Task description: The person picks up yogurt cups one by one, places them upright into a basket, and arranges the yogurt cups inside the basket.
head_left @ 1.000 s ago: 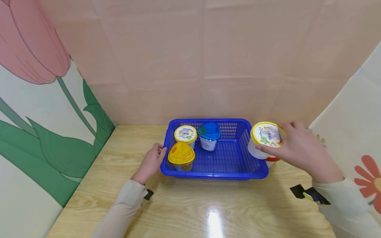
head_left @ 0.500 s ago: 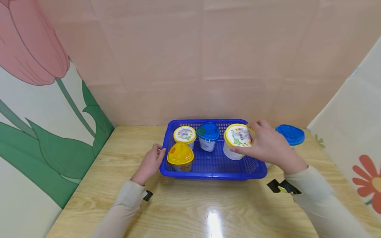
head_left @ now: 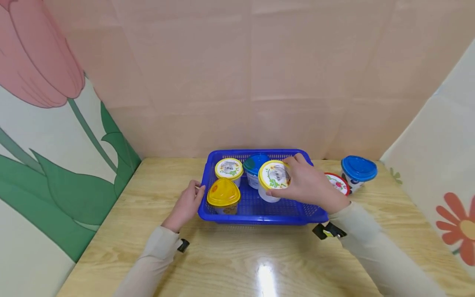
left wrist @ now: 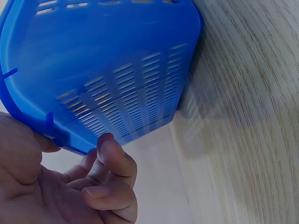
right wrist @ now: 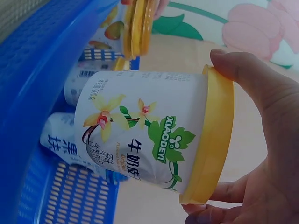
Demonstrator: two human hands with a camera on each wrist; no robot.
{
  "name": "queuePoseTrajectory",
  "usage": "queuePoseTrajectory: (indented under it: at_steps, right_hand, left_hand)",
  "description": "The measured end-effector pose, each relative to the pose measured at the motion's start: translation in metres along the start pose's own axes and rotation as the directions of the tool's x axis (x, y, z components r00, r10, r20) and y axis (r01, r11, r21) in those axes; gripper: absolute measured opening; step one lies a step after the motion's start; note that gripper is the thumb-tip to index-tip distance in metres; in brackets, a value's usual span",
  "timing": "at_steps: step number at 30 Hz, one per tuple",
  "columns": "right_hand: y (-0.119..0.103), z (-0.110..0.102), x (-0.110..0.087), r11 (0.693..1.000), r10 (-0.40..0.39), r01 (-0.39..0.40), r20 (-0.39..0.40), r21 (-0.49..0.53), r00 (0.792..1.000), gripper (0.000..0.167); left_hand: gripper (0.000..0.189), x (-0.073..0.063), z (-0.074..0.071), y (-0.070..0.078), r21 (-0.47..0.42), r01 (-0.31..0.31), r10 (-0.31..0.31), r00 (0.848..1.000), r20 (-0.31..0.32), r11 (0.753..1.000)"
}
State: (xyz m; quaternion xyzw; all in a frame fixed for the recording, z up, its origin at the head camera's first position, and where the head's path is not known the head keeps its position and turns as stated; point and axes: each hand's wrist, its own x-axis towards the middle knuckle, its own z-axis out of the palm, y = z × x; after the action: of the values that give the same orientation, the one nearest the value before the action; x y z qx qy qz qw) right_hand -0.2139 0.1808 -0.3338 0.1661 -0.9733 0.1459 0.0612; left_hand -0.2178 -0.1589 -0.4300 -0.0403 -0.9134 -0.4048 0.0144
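A white yogurt cup with a round yellow-rimmed lid [head_left: 273, 175] is held over the blue plastic basket [head_left: 285, 219]. My right hand [head_left: 309, 183] grips it by the lid, thumb on one side and fingers on the other. In the right wrist view the printed yogurt cup [right wrist: 149, 126] hangs above the basket floor. My left hand [head_left: 186, 205] holds the basket's left rim, and in the left wrist view the fingers [left wrist: 117, 161] are curled outside the wall. Inside the basket stand a similar yellow-rimmed cup [head_left: 229, 168], a yellow-lidded cup [head_left: 224, 193] and a blue-lidded cup [head_left: 254, 165], partly hidden.
Right of the basket, on the wooden table [head_left: 222, 260], stand a red-rimmed cup [head_left: 337, 183], partly behind the right hand, and another blue-lidded cup [head_left: 358, 168]. A pinkish sheet [head_left: 193, 82] closes off the back; flower-printed panels flank both sides.
My right hand has carried the yogurt cup leftward from beyond the basket's right edge to over its middle. That uncovered the red-rimmed and blue-lidded cups. My left hand stays on the rim.
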Motion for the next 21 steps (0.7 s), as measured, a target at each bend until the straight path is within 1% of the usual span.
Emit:
queuePoseTrajectory:
  at_steps: [6,11,15,21]
  right_hand:
    - [-0.008,0.009,0.009,1.0,-0.025,0.025,0.012,0.014,1.0,0.103]
    - [-0.012,0.013,0.016,0.998,-0.054,0.053,0.049,0.023,0.997,0.104]
    - [-0.014,0.015,0.021,0.997,-0.072,0.07,0.083,0.027,0.994,0.101]
    - [-0.018,0.019,0.027,0.994,-0.1,0.093,0.118,0.062,0.988,0.096]
  left_hand:
    - [0.032,-0.001,0.0,-0.001,0.0,-0.005,0.005,1.0,-0.001,1.0]
    - [0.033,-0.001,0.001,-0.002,0.009,-0.015,0.015,1.0,-0.01,1.0]
    - [0.033,0.0,0.001,-0.002,0.007,-0.01,0.01,1.0,-0.008,1.0]
    - [0.032,-0.001,0.0,0.0,0.001,-0.011,0.011,1.0,-0.004,1.0]
